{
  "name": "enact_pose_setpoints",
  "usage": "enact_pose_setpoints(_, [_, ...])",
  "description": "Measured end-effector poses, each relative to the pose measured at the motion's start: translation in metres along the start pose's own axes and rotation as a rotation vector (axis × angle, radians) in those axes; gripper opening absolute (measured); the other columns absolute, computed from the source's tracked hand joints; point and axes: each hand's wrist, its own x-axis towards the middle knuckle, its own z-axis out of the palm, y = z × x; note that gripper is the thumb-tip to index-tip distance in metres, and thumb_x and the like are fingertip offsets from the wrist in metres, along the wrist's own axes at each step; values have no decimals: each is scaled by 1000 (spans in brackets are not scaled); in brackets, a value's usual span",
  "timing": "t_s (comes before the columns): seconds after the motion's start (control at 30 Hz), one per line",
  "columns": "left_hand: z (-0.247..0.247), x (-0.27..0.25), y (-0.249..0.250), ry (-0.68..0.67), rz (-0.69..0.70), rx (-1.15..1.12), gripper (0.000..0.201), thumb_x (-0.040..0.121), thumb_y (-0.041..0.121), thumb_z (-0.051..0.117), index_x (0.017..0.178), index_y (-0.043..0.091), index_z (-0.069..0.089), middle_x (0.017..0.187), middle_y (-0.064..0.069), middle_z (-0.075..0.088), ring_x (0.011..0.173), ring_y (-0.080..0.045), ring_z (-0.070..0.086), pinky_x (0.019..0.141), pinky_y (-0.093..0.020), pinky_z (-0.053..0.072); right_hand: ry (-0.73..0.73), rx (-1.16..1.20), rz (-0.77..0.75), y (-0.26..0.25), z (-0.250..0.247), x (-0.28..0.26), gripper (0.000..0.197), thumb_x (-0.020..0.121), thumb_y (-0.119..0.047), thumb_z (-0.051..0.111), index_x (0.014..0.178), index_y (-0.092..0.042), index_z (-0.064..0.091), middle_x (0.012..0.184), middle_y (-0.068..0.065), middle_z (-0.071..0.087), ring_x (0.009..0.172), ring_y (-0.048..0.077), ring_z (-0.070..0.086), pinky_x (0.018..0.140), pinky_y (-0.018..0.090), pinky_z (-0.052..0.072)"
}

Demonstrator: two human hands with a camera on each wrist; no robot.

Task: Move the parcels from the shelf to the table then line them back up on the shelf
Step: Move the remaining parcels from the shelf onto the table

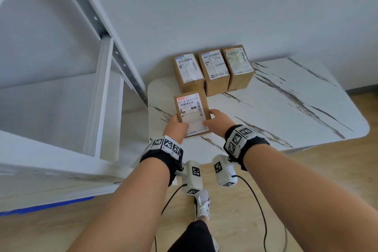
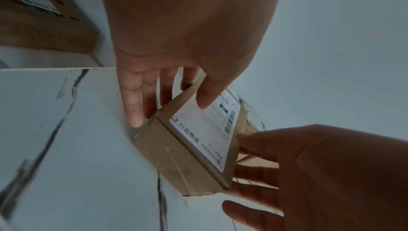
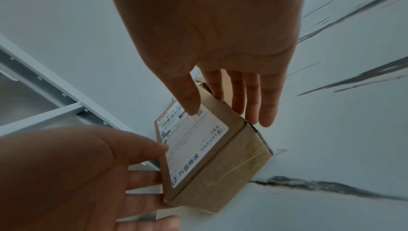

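Observation:
A brown cardboard parcel (image 1: 192, 112) with a white shipping label sits at the near left of the marble table (image 1: 286, 108), in front of a row of three similar parcels (image 1: 215, 69) against the wall. My left hand (image 1: 177, 127) grips its left side, thumb on the label. On its right side my right hand (image 1: 214, 119) does the same. The left wrist view shows the parcel (image 2: 198, 140) between my left hand (image 2: 170, 110) and right hand (image 2: 309, 173). I cannot tell whether it rests on the table. The white metal shelf (image 1: 51, 98) at left holds no parcels in view.
A shelf upright (image 1: 106, 43) with bolt holes slants down close to the table's left edge. The wall runs right behind the parcel row. Wooden floor (image 1: 306, 170), trailing cables (image 1: 259, 206) and my shoe (image 1: 202, 204) lie below my arms.

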Motion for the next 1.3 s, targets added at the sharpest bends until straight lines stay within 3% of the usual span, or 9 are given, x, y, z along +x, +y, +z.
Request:
enact_pose_setpoints(0.13, [-2, 14, 1, -15, 26, -17, 53, 90, -2, 43, 136, 22, 49, 129, -7, 62, 114, -30, 60, 97, -44, 51, -14, 9, -6, -3, 1, 11, 53, 92, -13, 52, 143, -15, 41, 125, 8, 62, 105, 24, 62, 87, 34, 53])
enact_pose_setpoints(0.27, [-7, 14, -7, 45, -6, 56, 51, 94, 3, 46, 143, 10, 40, 138, -11, 52, 121, -30, 53, 92, -31, 47, 20, 25, 14, -4, 2, 10, 55, 94, -15, 53, 146, -14, 36, 130, 10, 59, 109, 26, 60, 88, 34, 51])
enact_pose_setpoints(0.43, [-9, 0, -20, 75, -34, 103, 60, 93, 17, 50, 150, 15, 31, 140, -16, 49, 115, -35, 57, 96, -42, 50, 80, 20, 17, -2, 3, -7, 55, 94, -20, 54, 145, -12, 37, 135, 11, 54, 116, 26, 57, 93, 34, 48])
enact_pose_setpoints(0.53, [-9, -14, -29, 88, -26, 98, 51, 93, 15, 47, 144, 14, 39, 130, -18, 56, 112, -36, 58, 96, -41, 50, 98, -2, -9, 1, 3, -26, 52, 95, -22, 54, 143, -12, 40, 133, 10, 56, 114, 25, 57, 87, 31, 46])
enact_pose_setpoints(0.73, [-8, -53, -55, 77, 7, 77, 50, 96, 15, 46, 145, 11, 39, 138, -17, 51, 119, -35, 54, 100, -40, 47, 127, -37, -67, 12, 14, -75, 41, 93, -20, 52, 133, -10, 50, 125, 9, 58, 100, 21, 55, 81, 29, 43])
enact_pose_setpoints(0.87, [-7, -88, -79, 58, 26, 49, 59, 94, 16, 48, 151, 15, 31, 139, -17, 52, 122, -33, 54, 99, -37, 47, 118, -79, -87, 22, 31, -114, 46, 94, -24, 54, 137, -10, 48, 133, 9, 55, 117, 24, 54, 91, 30, 42])
enact_pose_setpoints(1.03, [-15, -129, -107, 91, 94, 27, 49, 95, 15, 50, 143, 11, 43, 142, -13, 49, 125, -31, 52, 104, -41, 45, 100, -130, -140, 22, 57, -160, 45, 95, -25, 54, 137, -11, 49, 136, 8, 53, 121, 24, 53, 94, 30, 41])
enact_pose_setpoints(1.17, [-38, -153, -130, 164, 119, -27, 46, 91, 15, 50, 137, 15, 49, 130, -12, 57, 111, -30, 60, 96, -42, 51, 81, -164, -179, 14, 84, -189, 46, 93, -29, 55, 137, -15, 49, 134, 7, 55, 118, 24, 54, 99, 33, 44])
enact_pose_setpoints(1.3, [-71, -176, -156, 219, 152, -2, 16, 91, 9, 47, 97, 18, 59, 106, -12, 59, 90, -27, 58, 89, -43, 51, 56, -198, -234, 3, 115, -212, 45, 95, -26, 55, 137, -11, 50, 134, 8, 55, 120, 24, 53, 94, 28, 41])
